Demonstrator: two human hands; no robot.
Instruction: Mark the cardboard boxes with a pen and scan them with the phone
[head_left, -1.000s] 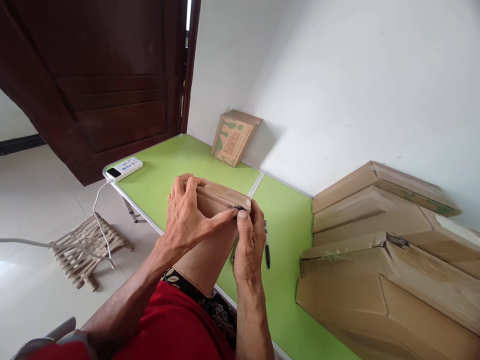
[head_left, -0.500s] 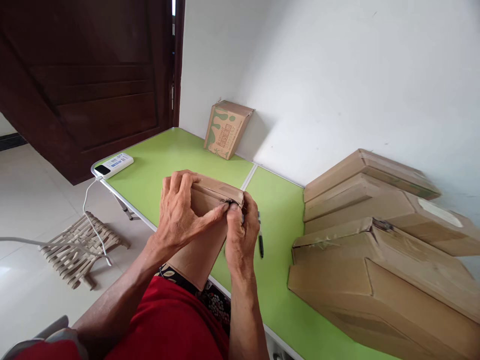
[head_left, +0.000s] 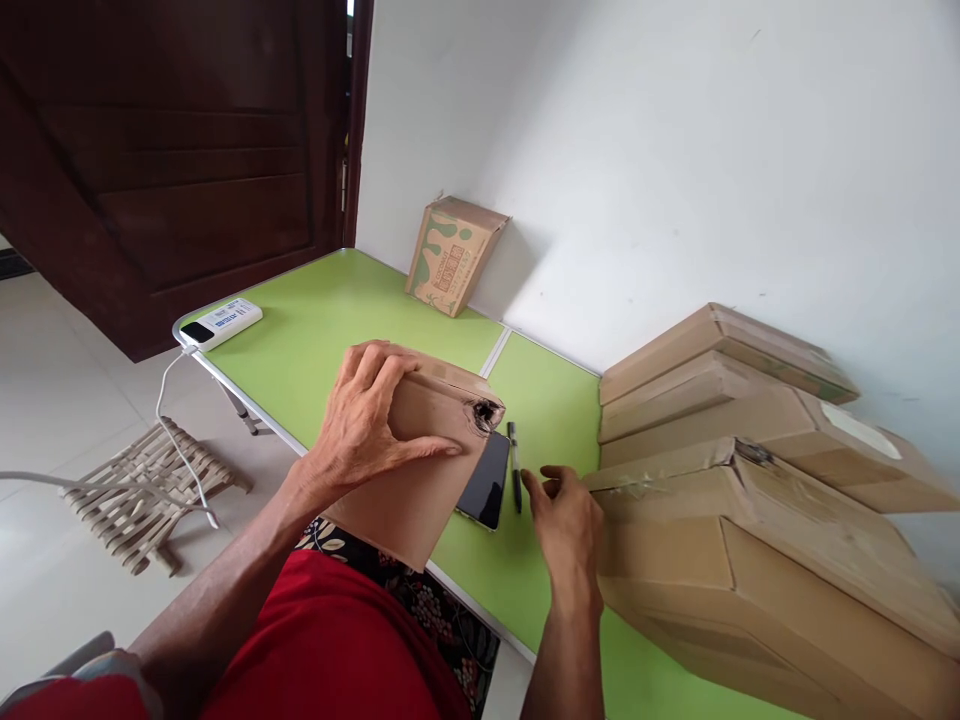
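Observation:
My left hand grips the top edge of a flat brown cardboard box that stands tilted on the near edge of the green table. The box has a torn dark hole at its upper right corner. My right hand hovers low over the table to the right of the box, fingers loosely curled and apart, holding nothing. Its fingertips point toward a black pen that lies beside a dark phone, partly hidden behind the box.
A stack of several flat cardboard boxes fills the right side of the table. A small printed box leans on the white wall. A white power bank with a cable sits at the table's left corner. A woven stool stands on the floor.
My right hand has let go of the box's corner and moved right and down toward the pen. The phone now shows. My left hand still holds the box.

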